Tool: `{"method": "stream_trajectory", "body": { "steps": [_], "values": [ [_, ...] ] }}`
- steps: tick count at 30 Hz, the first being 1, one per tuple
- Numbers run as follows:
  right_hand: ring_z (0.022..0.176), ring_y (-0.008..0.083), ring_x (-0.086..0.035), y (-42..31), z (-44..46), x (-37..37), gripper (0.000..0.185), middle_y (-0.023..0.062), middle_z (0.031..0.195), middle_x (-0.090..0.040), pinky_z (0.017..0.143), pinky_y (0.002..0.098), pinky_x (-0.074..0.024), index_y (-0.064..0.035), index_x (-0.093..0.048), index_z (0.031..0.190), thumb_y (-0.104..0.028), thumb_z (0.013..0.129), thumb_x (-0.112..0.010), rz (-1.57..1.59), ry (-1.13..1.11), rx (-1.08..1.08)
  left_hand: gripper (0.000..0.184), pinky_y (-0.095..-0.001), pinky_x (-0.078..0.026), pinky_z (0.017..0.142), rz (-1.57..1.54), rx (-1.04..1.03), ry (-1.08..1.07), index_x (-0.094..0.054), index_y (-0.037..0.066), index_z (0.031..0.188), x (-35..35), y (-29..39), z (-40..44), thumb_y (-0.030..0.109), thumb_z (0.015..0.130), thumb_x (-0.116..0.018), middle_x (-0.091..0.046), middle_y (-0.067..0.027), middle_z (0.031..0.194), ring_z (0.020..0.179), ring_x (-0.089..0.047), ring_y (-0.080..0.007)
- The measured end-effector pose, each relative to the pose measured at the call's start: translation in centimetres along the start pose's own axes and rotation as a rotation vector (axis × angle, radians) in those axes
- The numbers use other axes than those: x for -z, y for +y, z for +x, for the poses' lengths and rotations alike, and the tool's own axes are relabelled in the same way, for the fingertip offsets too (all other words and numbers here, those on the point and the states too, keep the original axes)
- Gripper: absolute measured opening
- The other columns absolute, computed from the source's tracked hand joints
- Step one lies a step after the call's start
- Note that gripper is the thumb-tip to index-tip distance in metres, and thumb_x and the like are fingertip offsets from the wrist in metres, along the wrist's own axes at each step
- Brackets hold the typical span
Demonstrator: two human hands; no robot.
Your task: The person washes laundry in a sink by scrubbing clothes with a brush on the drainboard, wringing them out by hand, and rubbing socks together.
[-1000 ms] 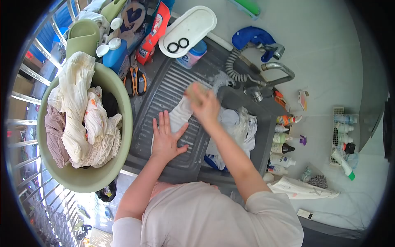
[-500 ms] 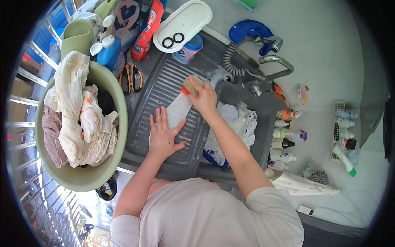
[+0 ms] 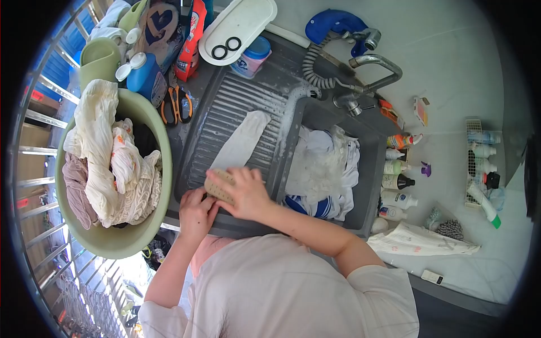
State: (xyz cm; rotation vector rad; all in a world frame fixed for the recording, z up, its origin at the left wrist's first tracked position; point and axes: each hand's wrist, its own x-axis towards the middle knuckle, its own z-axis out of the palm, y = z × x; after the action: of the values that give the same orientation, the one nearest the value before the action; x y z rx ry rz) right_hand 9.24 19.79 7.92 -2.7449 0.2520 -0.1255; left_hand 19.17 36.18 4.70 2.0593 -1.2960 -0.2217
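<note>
A wet white sock (image 3: pixel 243 138) lies stretched along the ridged grey washboard (image 3: pixel 225 104) beside the sink. My right hand (image 3: pixel 246 194) is closed around a tan scrubbing brush (image 3: pixel 220 186) and presses it over the near end of the sock. The brush's dotted back faces up, and its bristles are hidden underneath. Right beside the brush, my left hand (image 3: pixel 197 213) is closed with curled fingers at the sock's near end. That end is mostly covered by the brush and my hands.
Soaking clothes (image 3: pixel 321 169) fill the sink basin (image 3: pixel 366 186) on the right, below a faucet (image 3: pixel 377 65). To the left stands a green tub (image 3: pixel 163 197) of laundry. Orange-handled scissors (image 3: pixel 177 106), a blue bottle (image 3: pixel 145 81) and a white tray (image 3: pixel 248 22) sit behind.
My right hand has moved the brush from the sock's far end down to its near end. My left hand, flat on the sock before, has drawn back toward me and curled.
</note>
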Motion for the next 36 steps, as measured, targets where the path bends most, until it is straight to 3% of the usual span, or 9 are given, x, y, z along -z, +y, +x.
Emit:
{"method": "stream_trajectory", "body": {
  "steps": [4, 9, 13, 15, 20, 27, 28, 31, 36],
  "values": [
    [0.094, 0.024, -0.062, 6.2, 3.2, -1.3, 0.057, -0.0048, 0.134, -0.062, 0.07, 0.0422, -0.055, -0.0274, -0.062, 0.134, -0.028, 0.077, -0.072, -0.034, 0.253, 0.13, 0.015, -0.0465, -0.044, 0.094, 0.043, 0.021, 0.079, -0.075, 0.008, 0.086, 0.0, -0.4, -0.8, 0.013, 0.073, -0.08, -0.07, -0.0041, 0.101, 0.1, -0.063, -0.0263],
    [0.087, 0.0272, -0.063, 10.2, 7.3, 3.1, 0.051, 0.0017, 0.12, -0.068, 0.07, 0.043, -0.0551, -0.0273, -0.068, 0.124, -0.022, 0.074, -0.072, -0.267, 0.311, -0.197, 0.011, -0.0485, -0.039, 0.1, 0.079, 0.027, 0.109, -0.074, 0.01, 0.084, 0.0, -0.3, -0.8, 0.012, 0.074, -0.078, -0.07, -0.0008, 0.098, 0.099, -0.061, -0.0251],
    [0.09, 0.0273, -0.064, 1.3, 1.8, 0.7, 0.057, 0.0, 0.121, -0.068, 0.079, 0.0432, -0.0561, -0.0303, -0.069, 0.124, -0.024, 0.068, -0.076, 0.145, 0.012, 0.109, 0.008, -0.0491, -0.037, 0.099, 0.07, 0.078, 0.116, -0.071, 0.009, 0.081, -0.1, 0.1, -0.9, 0.01, 0.075, -0.076, -0.071, -0.0009, 0.098, 0.098, -0.061, -0.0254],
    [0.09, 0.028, -0.064, 5.0, 2.2, -1.3, 0.056, 0.003, 0.113, -0.068, 0.078, 0.0428, -0.0564, -0.0302, -0.07, 0.123, -0.026, 0.068, -0.078, 0.102, 0.171, 0.153, 0.007, -0.0493, -0.037, 0.098, 0.071, 0.102, 0.107, -0.068, 0.009, 0.082, -0.1, -0.4, -1.0, 0.009, 0.076, -0.072, -0.07, -0.0007, 0.099, 0.099, -0.061, -0.025],
    [0.09, 0.0286, -0.063, 9.5, 5.9, 1.5, 0.057, 0.006, 0.1, -0.064, 0.072, 0.0422, -0.0567, -0.0307, -0.069, 0.125, -0.024, 0.07, -0.077, -0.145, 0.281, -0.286, 0.005, -0.0484, -0.038, 0.095, 0.083, 0.098, 0.144, -0.065, 0.008, 0.083, 0.0, -0.4, -0.6, 0.008, 0.079, -0.068, -0.069, -0.0042, 0.093, 0.096, -0.062, -0.0256],
    [0.082, 0.0296, -0.064, 5.3, 3.6, -2.2, 0.055, 0.0081, 0.09, -0.061, 0.068, 0.042, -0.0547, -0.0343, -0.068, 0.126, -0.026, 0.072, -0.077, 0.112, 0.323, 0.157, 0.009, -0.0484, -0.038, 0.091, 0.12, 0.164, 0.182, -0.057, 0.006, 0.087, -1.0, -1.0, -1.7, 0.004, 0.081, -0.065, -0.064, -0.006, 0.087, 0.086, -0.06, -0.0294],
    [0.081, 0.0299, -0.064, 6.2, 4.4, -0.2, 0.052, 0.0088, 0.088, -0.06, 0.067, 0.042, -0.0546, -0.0332, -0.069, 0.124, -0.028, 0.073, -0.076, 0.092, 0.285, -0.128, 0.009, -0.0483, -0.039, 0.091, 0.141, 0.172, 0.182, -0.058, 0.006, 0.086, -1.0, -0.9, -1.4, 0.006, 0.081, -0.065, -0.064, -0.0085, 0.087, 0.088, -0.06, -0.0299],
    [0.091, 0.0302, -0.065, 8.6, 6.5, 2.8, 0.047, 0.011, 0.095, -0.066, 0.075, 0.0414, -0.0565, -0.0301, -0.07, 0.123, -0.033, 0.077, -0.076, -0.097, 0.252, -0.333, 0.011, -0.0482, -0.038, 0.093, 0.158, 0.16, 0.194, -0.058, 0.005, 0.087, -1.0, -0.9, -1.2, 0.009, 0.08, -0.066, -0.062, -0.0118, 0.089, 0.09, -0.058, -0.0318],
    [0.09, 0.028, -0.065, 2.0, 3.2, -0.9, 0.042, -0.0003, 0.117, -0.07, 0.074, 0.0404, -0.0568, -0.0282, -0.071, 0.12, -0.029, 0.078, -0.072, 0.157, 0.176, -0.083, 0.014, -0.0484, -0.036, 0.093, 0.242, 0.218, 0.185, -0.058, 0.005, 0.089, -0.8, -0.3, -0.7, 0.008, 0.078, -0.067, -0.06, -0.01, 0.099, 0.101, -0.054, -0.0328]
  ]
}}
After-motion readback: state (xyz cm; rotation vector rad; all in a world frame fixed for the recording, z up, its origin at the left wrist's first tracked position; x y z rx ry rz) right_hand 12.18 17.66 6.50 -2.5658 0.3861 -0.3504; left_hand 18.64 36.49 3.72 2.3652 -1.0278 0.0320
